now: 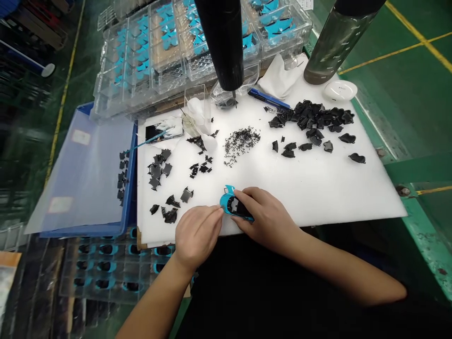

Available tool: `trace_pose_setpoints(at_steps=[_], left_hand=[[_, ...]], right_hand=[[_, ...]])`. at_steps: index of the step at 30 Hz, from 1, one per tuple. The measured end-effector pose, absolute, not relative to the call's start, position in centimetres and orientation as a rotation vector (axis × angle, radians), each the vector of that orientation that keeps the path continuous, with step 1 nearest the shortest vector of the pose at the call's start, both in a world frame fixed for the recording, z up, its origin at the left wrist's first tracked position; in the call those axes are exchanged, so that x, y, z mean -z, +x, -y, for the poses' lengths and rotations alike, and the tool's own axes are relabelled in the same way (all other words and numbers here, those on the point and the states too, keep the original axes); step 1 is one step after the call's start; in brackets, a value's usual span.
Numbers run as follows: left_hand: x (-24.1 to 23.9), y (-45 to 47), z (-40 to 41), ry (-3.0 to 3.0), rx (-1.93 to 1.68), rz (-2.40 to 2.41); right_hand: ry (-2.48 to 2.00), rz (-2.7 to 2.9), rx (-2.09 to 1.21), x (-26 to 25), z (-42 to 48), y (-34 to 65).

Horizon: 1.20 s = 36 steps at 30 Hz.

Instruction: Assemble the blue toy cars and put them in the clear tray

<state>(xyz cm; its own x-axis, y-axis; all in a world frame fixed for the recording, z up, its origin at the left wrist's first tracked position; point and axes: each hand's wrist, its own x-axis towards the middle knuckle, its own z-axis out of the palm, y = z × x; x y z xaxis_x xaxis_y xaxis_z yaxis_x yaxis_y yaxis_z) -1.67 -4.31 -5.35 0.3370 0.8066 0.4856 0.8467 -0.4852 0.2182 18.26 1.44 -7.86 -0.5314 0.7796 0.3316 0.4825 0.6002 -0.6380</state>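
A small blue toy car body (226,201) with a black middle is held low over the front edge of the white board (282,188). My right hand (264,214) wraps round its right end, thumb and fingers on either side. At the car's left end, my left hand (199,230) has its fingertips pinched together and touching the blue shell; whether a small part is between them is hidden. A blue flap stands up at the car's far side. Beyond the hands lies a heap of tiny black screws (243,141). Left of them are several flat black plastic parts (155,169).
A black power screwdriver (226,52) hangs over the board. Black plastic parts (314,117) are piled at right near a blue pen-like tool (270,99). A bottle (328,47) stands behind. Clear trays (141,99) hold blue parts; a blue bin (129,197) is at left.
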Motion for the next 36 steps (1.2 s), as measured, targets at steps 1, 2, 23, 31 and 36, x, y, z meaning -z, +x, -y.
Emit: trace_pose_setpoints(at_steps=[1,2,23,31,36], left_hand=[[5.4,-1.3,4.1,-2.508,0.83,1.501],[5.5,-1.0,3.8,-2.501,0.814,1.461],[4.0,-2.3,3.3,-2.744,0.954,2.077],[4.7,-3.1,3.5,-2.815,1.474,2.334],[4.1,-2.7,3.6,-2.836,1.481,2.341]], right_hand=[[-0.988,2.222,-0.636,7.9,-1.4,18.2],[-0.981,2.219,-0.632,7.9,-1.4,18.2],[-0.88,2.136,-0.789,7.5,-1.5,18.9],[-0.707,2.181,-0.937,5.8,-1.5,19.7],[-0.687,2.21,-0.843,5.4,-1.4,19.9]])
